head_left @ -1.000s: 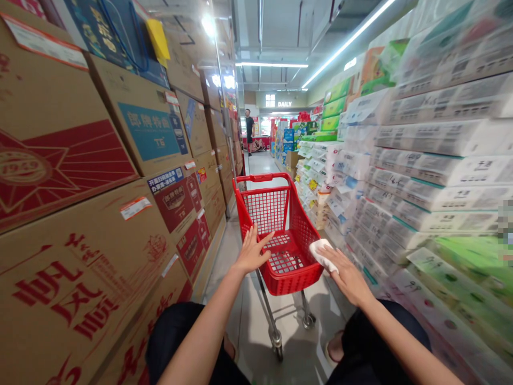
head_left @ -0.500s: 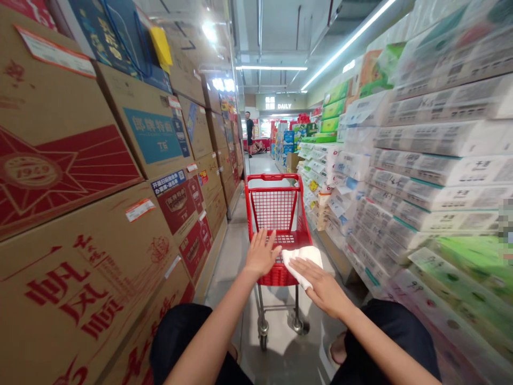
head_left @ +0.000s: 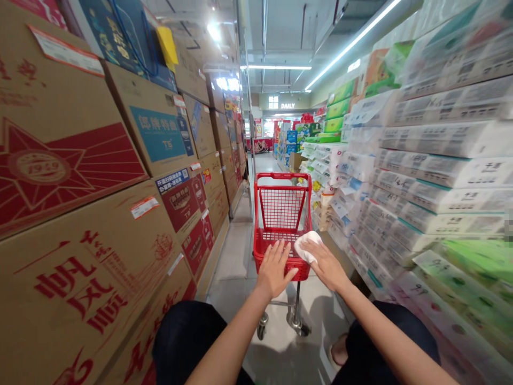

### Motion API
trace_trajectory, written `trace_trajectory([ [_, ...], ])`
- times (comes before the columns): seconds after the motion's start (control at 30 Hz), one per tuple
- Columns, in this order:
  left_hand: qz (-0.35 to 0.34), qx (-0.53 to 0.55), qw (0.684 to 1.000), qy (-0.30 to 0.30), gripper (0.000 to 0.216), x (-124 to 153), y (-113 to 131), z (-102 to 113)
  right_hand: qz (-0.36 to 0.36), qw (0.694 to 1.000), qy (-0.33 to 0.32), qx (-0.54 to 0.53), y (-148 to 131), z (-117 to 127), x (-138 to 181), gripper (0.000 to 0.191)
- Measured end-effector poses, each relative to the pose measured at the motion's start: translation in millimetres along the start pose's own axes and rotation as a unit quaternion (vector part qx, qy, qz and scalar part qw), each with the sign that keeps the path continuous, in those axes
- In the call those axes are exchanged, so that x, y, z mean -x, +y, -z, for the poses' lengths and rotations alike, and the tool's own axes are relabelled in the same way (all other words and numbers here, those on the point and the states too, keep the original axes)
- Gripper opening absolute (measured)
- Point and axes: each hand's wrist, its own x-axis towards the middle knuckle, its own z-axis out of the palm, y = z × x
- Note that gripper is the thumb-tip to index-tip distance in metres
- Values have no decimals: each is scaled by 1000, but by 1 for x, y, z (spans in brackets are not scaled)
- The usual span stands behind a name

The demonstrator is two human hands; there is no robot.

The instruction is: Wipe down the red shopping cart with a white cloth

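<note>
A small red shopping cart (head_left: 282,214) stands in front of me, with a lattice back panel and metal legs on casters. My left hand (head_left: 277,269) is spread open and empty at the near rim of its basket; I cannot tell whether the palm touches it. My right hand (head_left: 327,266) holds a white cloth (head_left: 308,247) under its fingers against the basket's right side near the front corner. The cloth hides part of that rim.
Stacked cardboard cartons (head_left: 92,267) line the left side closely. Packs of tissue paper (head_left: 433,171) are piled along the right. A mirrored pillar (head_left: 247,107) rises beyond the cartons. The tiled floor (head_left: 236,251) runs down the aisle between them.
My right hand has carried the cloth from the basket's near edge to its right corner. My left hand has shifted right and slightly down. The distant person is out of sight.
</note>
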Motion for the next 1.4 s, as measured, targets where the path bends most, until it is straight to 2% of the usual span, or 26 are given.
trace_trajectory([
  [0.13,8,4,1000,11,88,3,7,1,6,1000,2,-2,-38,-12,25,73],
  [0.2,4,6,1000,8,92,4,9,3,19,1000,-11,-1,-47,-12,34,76],
  [0.3,-23,7,1000,-9,92,5,5,7,29,999,-24,4,-35,-6,37,76],
  [0.37,-29,3,1000,-8,92,7,-1,10,6,1000,-10,12,-18,0,35,72],
  [0.43,-2,-8,1000,14,89,12,-7,13,-32,999,12,24,-4,3,33,68],
  [0.5,31,-19,999,37,88,16,-12,13,-62,997,29,36,-1,0,31,65],
  [0.57,47,-23,998,45,87,18,-13,11,-77,995,44,43,-13,-7,27,64],
  [0.63,55,-21,997,43,86,18,-11,6,-78,995,49,43,-36,-18,20,66],
  [0.73,67,-24,997,37,89,17,-9,1,-54,998,32,27,-74,-35,7,72],
  [0.83,61,-31,997,23,92,17,-12,3,-25,999,18,9,-91,-41,0,79],
  [0.97,43,-33,998,12,88,20,-17,8,-7,1000,4,11,-69,-29,10,79],
  [1.13,43,-6,999,17,91,20,-11,6,-73,995,56,33,-31,-14,31,70],
  [1.4,62,7,998,12,85,21,-2,2,-94,990,98,38,-35,-31,27,61],
])
